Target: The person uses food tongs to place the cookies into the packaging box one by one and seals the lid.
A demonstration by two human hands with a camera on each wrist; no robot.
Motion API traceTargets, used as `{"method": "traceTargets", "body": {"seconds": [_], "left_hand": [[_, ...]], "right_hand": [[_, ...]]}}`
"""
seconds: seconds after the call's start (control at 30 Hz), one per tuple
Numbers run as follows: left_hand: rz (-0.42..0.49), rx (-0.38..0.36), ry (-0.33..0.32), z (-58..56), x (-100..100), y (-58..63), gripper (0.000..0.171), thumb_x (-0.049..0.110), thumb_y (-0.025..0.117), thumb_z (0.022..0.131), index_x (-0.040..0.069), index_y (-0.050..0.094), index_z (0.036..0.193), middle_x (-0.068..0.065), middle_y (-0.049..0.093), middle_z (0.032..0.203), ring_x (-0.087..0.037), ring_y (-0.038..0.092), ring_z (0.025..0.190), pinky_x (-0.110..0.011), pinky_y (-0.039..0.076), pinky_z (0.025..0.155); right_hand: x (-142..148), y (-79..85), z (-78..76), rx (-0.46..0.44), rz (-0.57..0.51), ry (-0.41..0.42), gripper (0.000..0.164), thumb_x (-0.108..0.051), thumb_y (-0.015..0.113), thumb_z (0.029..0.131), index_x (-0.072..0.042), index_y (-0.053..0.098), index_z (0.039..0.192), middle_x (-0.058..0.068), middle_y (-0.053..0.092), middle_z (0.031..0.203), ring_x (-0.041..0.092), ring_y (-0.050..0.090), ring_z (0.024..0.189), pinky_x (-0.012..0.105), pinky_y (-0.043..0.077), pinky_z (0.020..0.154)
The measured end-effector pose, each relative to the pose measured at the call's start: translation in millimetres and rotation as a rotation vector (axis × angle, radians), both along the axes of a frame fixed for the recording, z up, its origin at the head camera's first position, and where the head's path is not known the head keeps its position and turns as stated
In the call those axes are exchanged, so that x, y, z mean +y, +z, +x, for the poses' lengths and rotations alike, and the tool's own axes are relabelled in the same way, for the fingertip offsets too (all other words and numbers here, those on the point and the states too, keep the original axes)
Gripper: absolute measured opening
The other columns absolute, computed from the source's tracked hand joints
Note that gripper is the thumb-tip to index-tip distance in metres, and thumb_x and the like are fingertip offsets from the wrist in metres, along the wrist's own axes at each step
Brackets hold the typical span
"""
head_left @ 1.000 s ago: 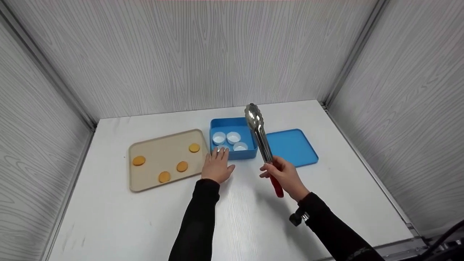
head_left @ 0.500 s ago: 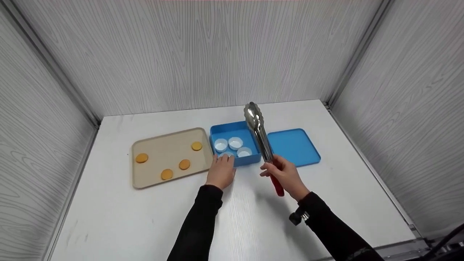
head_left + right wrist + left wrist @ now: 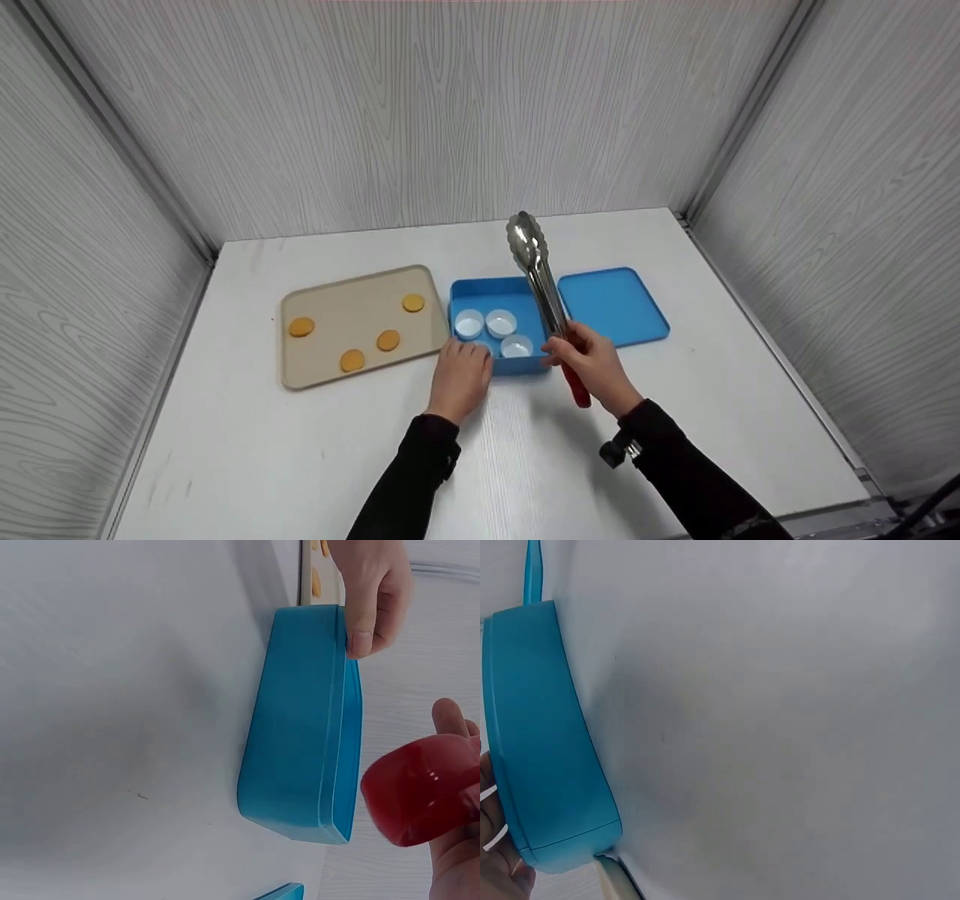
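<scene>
The head view looks forward and down from above the person's shoulders, far enough back to take in the whole white table (image 3: 300, 465), its three grey walls, the beige tray (image 3: 352, 300), the blue box (image 3: 517, 366) and the blue lid (image 3: 611, 304). The left wrist view sits low at table height, rolled sideways, very close to the box's outer wall (image 3: 544, 742), with a tray corner (image 3: 615, 877) at its lower edge. The right wrist view, also rolled sideways and close, faces the same box (image 3: 300, 727) from the opposite side, catching the left hand (image 3: 375, 592) on its rim. All three views share the box and the table beside it.
</scene>
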State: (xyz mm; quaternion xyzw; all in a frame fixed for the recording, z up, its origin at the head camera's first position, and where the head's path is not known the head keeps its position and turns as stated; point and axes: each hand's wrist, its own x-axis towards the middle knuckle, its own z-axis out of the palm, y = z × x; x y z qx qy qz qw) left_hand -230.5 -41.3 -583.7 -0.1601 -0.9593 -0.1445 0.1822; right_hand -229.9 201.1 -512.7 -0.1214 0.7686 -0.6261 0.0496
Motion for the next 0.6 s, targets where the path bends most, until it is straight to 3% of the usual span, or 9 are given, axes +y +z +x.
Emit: {"method": "traceTargets", "body": {"seconds": [0.17, 0.4, 0.53, 0.6], "left_hand": [[0.062, 0.109, 0.000, 13.9, 1.3, -5.3, 0.019, 0.022, 0.064, 0.101, 0.010, 0.072, 0.087, -0.005, 0.070, 0.085, -0.027, 0.062, 0.090, -0.046, 0.048, 0.100], [0.104, 0.174, 0.005, 27.3, 3.4, -8.0, 0.018, 0.021, 0.068, 0.097, 0.013, 0.072, 0.082, -0.002, 0.068, 0.078, -0.024, 0.061, 0.082, -0.045, 0.049, 0.092], [0.179, 0.186, 0.026, 28.0, 3.5, -8.8, 0.007, 0.016, 0.069, 0.096, 0.011, 0.074, 0.095, -0.005, 0.066, 0.092, -0.026, 0.059, 0.091, -0.045, 0.049, 0.089], [0.244, 0.165, 0.057, 25.4, 3.3, -8.7, 0.014, 0.012, 0.069, 0.095, 0.009, 0.074, 0.108, -0.008, 0.064, 0.106, -0.029, 0.058, 0.102, -0.046, 0.049, 0.092]], "right_hand": [[0.3, 0.5, -0.1, -0.007, -0.017, -0.005, 0.040, -0.041, 0.070, 0.097, -0.006, 0.066, 0.116, 0.012, 0.075, 0.106, 0.028, 0.076, 0.095, 0.036, 0.061, 0.089], [1.4, -0.3, -2.2, -0.003, -0.035, -0.004, 0.044, -0.039, 0.070, 0.098, 0.000, 0.064, 0.117, 0.014, 0.074, 0.106, 0.030, 0.076, 0.095, 0.036, 0.061, 0.090], [1.9, -0.6, -2.4, -0.009, -0.047, -0.003, 0.047, -0.035, 0.070, 0.099, 0.005, 0.061, 0.122, 0.016, 0.073, 0.107, 0.031, 0.076, 0.096, 0.037, 0.061, 0.091], [2.0, -0.8, -3.1, -0.009, -0.047, -0.001, 0.048, -0.036, 0.069, 0.099, 0.005, 0.061, 0.123, 0.015, 0.073, 0.107, 0.031, 0.076, 0.096, 0.036, 0.060, 0.092]]}}
